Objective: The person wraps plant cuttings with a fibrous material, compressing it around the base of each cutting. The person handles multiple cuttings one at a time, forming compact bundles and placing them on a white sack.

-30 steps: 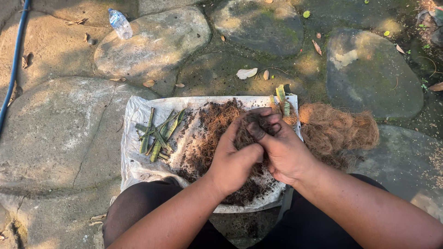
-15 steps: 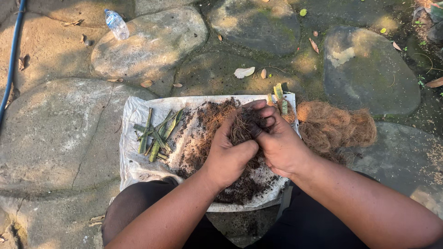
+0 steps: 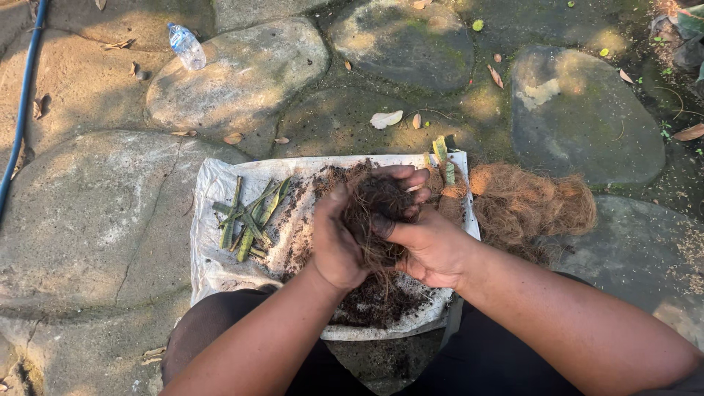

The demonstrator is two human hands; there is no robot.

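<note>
Head view: left hand (image 3: 339,246) and right hand (image 3: 429,246) fingers (image 3: 411,177) curl closed around a clump of dark fibrous roots (image 3: 375,209), green cuttings (image 3: 246,216) lying left of them.

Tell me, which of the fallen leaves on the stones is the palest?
The whitish leaf lying just beyond the white sheet. The other fallen leaves around it are brown or orange; this one looks nearly cream.

Clear plastic bottle (image 3: 185,45), blue hose (image 3: 22,110), green leaf cuttings (image 3: 248,213), mossy paving stones (image 3: 579,110)

Fibre clump (image 3: 375,213): dry, stringy, matt. Sheet (image 3: 220,220): crinkled white plastic. Coir (image 3: 532,205), 3 o'clock: coarse. Stones (image 3: 73,220): rough, mossy.
</note>
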